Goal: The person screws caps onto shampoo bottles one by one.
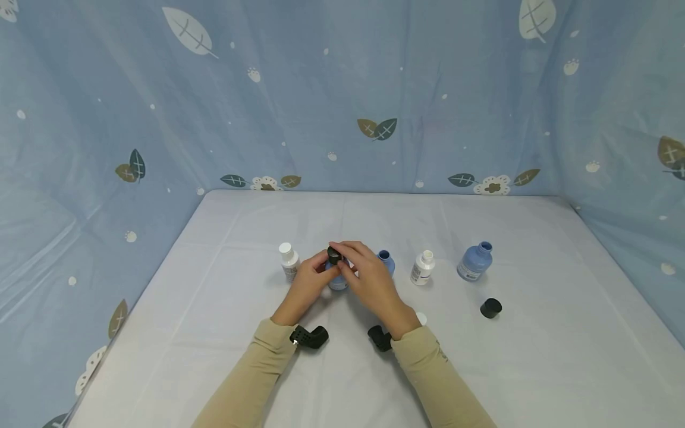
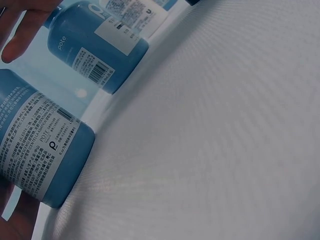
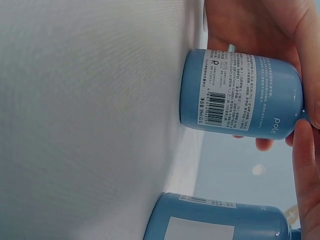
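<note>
In the middle of the table stands a blue bottle [image 1: 338, 283], also close up in the right wrist view, where its printed label and barcode show on the blue bottle [image 3: 240, 92]. Its black cap [image 1: 334, 255] sits at the neck, pinched between the fingers and thumb of my right hand [image 1: 371, 278]. My left hand [image 1: 312, 278] grips the bottle from the left side; part of its grip is hidden in the head view. Just right of the right hand, a second blue bottle [image 1: 386, 260] with a bare neck is partly covered by that hand.
A white bottle [image 1: 289, 261] with its cap on stands close to the left hand. Rightward are an uncapped white bottle [image 1: 421, 270] and an uncapped blue bottle [image 1: 474, 263]. A loose black cap [image 1: 490, 308] lies nearer, and a white cap [image 1: 421, 318] shows behind the right wrist.
</note>
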`<state>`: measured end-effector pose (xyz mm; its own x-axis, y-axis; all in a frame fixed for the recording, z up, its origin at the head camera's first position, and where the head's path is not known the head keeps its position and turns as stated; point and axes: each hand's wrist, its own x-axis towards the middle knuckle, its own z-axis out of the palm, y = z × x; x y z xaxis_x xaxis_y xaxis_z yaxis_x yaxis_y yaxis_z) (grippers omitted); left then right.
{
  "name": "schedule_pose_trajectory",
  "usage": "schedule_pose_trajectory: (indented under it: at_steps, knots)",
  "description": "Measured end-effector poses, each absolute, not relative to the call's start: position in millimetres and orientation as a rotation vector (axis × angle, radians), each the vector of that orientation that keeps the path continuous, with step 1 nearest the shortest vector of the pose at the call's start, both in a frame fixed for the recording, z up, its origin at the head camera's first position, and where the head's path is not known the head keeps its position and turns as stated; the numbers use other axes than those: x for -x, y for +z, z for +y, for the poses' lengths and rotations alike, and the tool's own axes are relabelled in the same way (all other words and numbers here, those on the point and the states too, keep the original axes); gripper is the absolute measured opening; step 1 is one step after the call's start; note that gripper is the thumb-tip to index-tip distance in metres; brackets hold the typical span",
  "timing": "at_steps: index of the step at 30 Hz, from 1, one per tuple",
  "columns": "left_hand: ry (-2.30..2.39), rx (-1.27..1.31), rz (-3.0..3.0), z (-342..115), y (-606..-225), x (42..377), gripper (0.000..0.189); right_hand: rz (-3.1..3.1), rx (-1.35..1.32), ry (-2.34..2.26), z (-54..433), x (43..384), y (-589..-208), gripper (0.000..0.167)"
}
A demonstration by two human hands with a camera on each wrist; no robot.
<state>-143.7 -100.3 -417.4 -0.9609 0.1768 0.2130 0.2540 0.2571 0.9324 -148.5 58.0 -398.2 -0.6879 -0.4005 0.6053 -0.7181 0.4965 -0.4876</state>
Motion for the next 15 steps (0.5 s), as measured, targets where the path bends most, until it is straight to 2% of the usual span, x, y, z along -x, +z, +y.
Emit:
schedule_pose_trajectory:
  at_steps: [15]
  knots:
    - [-1.836, 0.428, -2.431, -99.8, -416.1, 142.9, 0.025, -2.334, -0.865, 1.063, 56.0, 147.4, -399.9, 0.037]
